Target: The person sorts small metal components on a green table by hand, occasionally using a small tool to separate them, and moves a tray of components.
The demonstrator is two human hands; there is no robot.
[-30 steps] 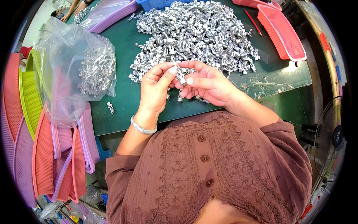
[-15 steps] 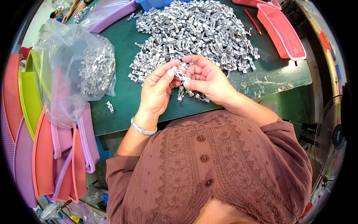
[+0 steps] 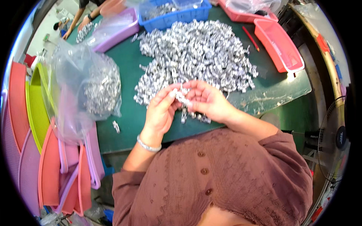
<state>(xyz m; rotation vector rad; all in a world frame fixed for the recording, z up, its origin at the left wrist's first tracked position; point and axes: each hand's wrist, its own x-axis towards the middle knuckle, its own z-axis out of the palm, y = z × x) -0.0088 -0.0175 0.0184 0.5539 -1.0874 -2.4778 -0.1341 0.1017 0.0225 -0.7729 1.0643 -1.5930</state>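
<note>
Between my two hands is a small white looped piece point(image 3: 181, 98) like the others here, cord-like with twisted strands. My left hand point(image 3: 160, 113) pinches its left end between thumb and fingertips. My right hand point(image 3: 211, 101) grips the right end, with the thumb below and the fingers curled behind. Just beyond my fingers spreads a large heap of grey-and-white looped pieces point(image 3: 196, 52). A few loose ones point(image 3: 183, 116) lie below my hands near the table edge. Blur hides the finer detail of the held piece.
A clear plastic bag point(image 3: 102, 90) of similar pieces lies left, beside stacked coloured baskets point(image 3: 49, 177). One loose piece point(image 3: 116, 127) lies nearby. Behind the heap is a blue bin point(image 3: 177, 19); to the right are a red pencil point(image 3: 250, 38), a pink basket point(image 3: 273, 49) and a fan point(image 3: 332, 139). Another person's arm point(image 3: 88, 19) shows far left.
The whole view has tilted up, so the table and hands sit lower and more of the blue bin shows. Both hands keep hold of the same looped piece.
</note>
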